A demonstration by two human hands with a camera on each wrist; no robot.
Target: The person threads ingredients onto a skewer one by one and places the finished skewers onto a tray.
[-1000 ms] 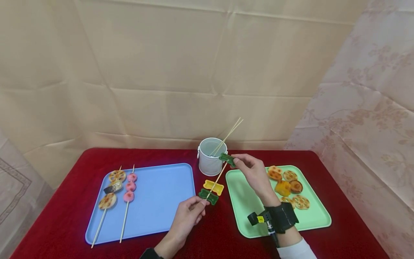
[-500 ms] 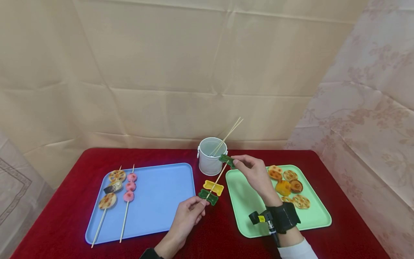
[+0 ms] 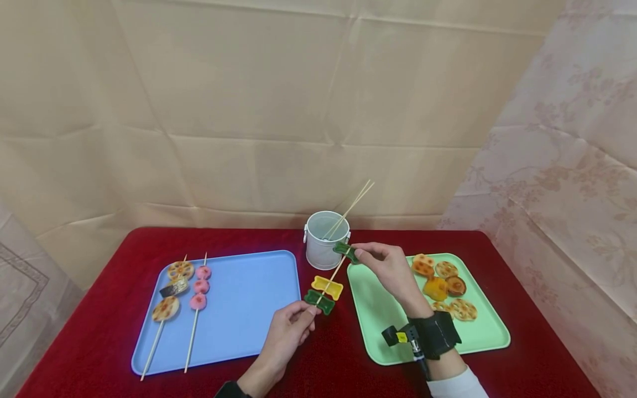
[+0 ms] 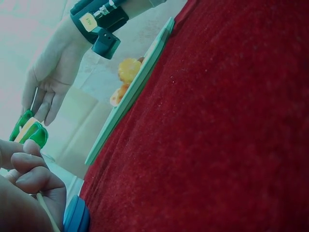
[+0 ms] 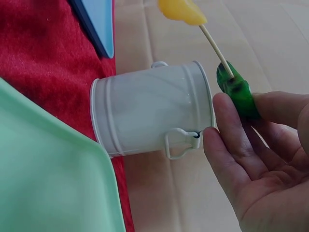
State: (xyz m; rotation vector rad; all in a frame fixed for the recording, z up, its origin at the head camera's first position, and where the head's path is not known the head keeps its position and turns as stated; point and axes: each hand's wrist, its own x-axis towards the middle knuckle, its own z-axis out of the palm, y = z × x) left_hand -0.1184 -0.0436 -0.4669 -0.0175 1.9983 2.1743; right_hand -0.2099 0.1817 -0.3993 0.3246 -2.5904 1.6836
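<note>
My left hand grips a bamboo skewer below the food on it. Just above those fingers a green pepper piece is threaded, with a yellow pepper piece against it. At the skewer's far end my right hand pinches a second green pepper piece between thumb and fingers. In the right wrist view the skewer runs into this green piece, while the yellow piece sits apart from it. Whether the tip comes out the other side is hard to make out.
Behind the hands stands a white bucket with loose skewers. On the left, a blue tray bears two loaded skewers. A green tray at right, under my right forearm, holds several toy food pieces.
My right hand has moved slightly down and left, bringing the upper green pepper piece a little lower along the skewer. My left hand has barely shifted.
</note>
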